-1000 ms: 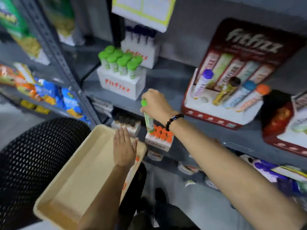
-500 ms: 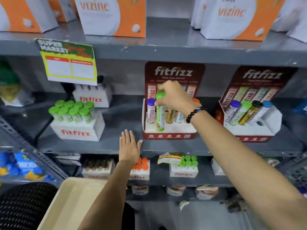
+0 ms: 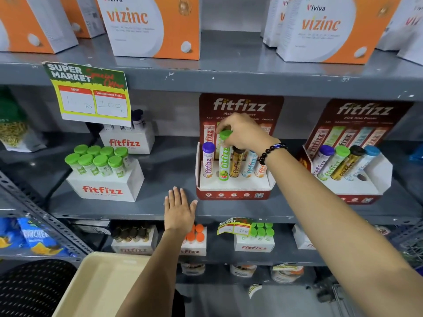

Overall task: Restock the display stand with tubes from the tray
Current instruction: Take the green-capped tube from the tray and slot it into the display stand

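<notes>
At the red cardboard fitfizz display stand [image 3: 233,193], the right hand [image 3: 243,133] pinches the cap of a green-capped plastic tube [image 3: 224,156] standing in its second slot. Left of the stand, the left hand [image 3: 178,211] rests open, fingers spread, on the grey metal shelf [image 3: 114,207]; the beige tray [image 3: 100,284] sits below.

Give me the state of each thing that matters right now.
Green-capped tube: upright in stand slot, cap gripped.
Red cardboard display stand: five tubes standing.
Right hand: closed on green cap.
Left hand: open, flat at shelf edge.
Beige tray: visible part empty.
</notes>
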Demonstrator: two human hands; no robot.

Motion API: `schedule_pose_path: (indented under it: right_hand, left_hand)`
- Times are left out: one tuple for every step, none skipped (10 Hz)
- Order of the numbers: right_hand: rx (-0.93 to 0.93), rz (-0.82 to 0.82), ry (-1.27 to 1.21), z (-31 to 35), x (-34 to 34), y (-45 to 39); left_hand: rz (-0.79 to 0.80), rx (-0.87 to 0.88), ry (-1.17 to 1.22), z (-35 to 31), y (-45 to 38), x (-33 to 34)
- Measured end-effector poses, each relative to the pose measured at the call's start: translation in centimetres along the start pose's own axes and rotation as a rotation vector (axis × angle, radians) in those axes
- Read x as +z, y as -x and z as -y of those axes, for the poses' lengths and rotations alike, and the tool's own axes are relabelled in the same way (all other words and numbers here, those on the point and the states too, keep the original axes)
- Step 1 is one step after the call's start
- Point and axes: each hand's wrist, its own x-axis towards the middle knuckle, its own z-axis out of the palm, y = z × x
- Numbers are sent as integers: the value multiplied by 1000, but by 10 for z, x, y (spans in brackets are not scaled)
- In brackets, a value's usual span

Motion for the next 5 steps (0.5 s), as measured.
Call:
schedule_pose_path:
  right_hand:
    - [1, -10, -4, -2, 10, -5]
    - [6, 2, -52, -6, 19, -6]
    - [-8, 5, -80, -11, 26, -6]
    - [-8, -4, -85, -15, 29, -7]
    - [0, -3, -83, -17, 33, -9]
  left_hand:
    - [8, 2, -2, -1, 1, -2]
    - [12, 3, -4, -1, 1, -3]
    - [11, 5, -11, -2, 1, -3]
    - [13, 2, -12, -1, 1, -2]
    - [13, 2, -14, -1, 0, -1]
